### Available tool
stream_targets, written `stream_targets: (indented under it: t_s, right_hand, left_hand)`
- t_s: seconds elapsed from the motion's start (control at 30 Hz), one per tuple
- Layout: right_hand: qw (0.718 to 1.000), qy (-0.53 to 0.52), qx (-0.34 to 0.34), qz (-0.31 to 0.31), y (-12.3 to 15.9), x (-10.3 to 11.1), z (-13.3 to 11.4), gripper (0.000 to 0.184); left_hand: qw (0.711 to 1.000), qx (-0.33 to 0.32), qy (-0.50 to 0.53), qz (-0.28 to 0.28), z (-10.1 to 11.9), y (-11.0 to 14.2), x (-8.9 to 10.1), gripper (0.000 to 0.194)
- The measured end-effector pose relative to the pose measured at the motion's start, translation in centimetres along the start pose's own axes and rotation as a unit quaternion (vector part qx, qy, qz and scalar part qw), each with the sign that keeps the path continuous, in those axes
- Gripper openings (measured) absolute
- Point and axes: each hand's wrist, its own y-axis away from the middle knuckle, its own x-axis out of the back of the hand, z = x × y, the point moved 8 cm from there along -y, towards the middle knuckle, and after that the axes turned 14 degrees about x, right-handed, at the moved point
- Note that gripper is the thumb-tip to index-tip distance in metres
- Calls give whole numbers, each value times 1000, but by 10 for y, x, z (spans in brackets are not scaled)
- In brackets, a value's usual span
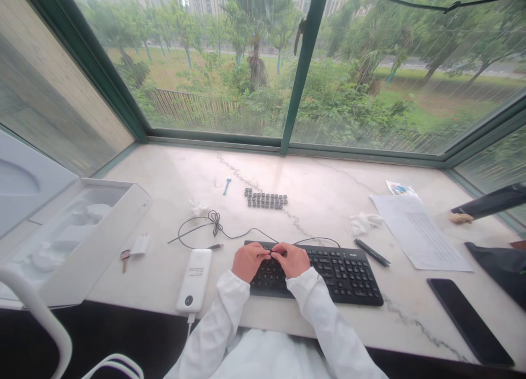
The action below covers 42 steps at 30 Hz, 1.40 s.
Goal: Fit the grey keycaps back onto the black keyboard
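So, the pale, veined marble countertop (329, 195) spreads out beneath and beyond both hands, and off to their far left sits a white open box (137, 201) with a moulded insert. Right under the hands, there's the keyboard (353, 275): long, black, slightly slanted, its number pad reaching well out past the right hand, pale legends on the keys and a small light logo near the top corner. Its left section is partly covered. Here's the left hand (250, 258) meeting the right hand (292, 259) over that section, thumbs and fingers bunched tip to tip; whether they grip anything is too small to tell. Out past the right hand, a dark phone (468, 321); just left of the left hand, a white power bank (195, 280). Straight beyond the hands, dark grey loose keycaps (267, 205) line up in neat rows, blocky and tightly spaced.
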Motion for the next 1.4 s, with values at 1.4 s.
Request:
stream_targets:
  t_s: [1.4]
  right_hand:
    - [986,76,-40,-142,-21,-18,1,9]
  left_hand:
    - [988,104,-113,23,2,5,5,14]
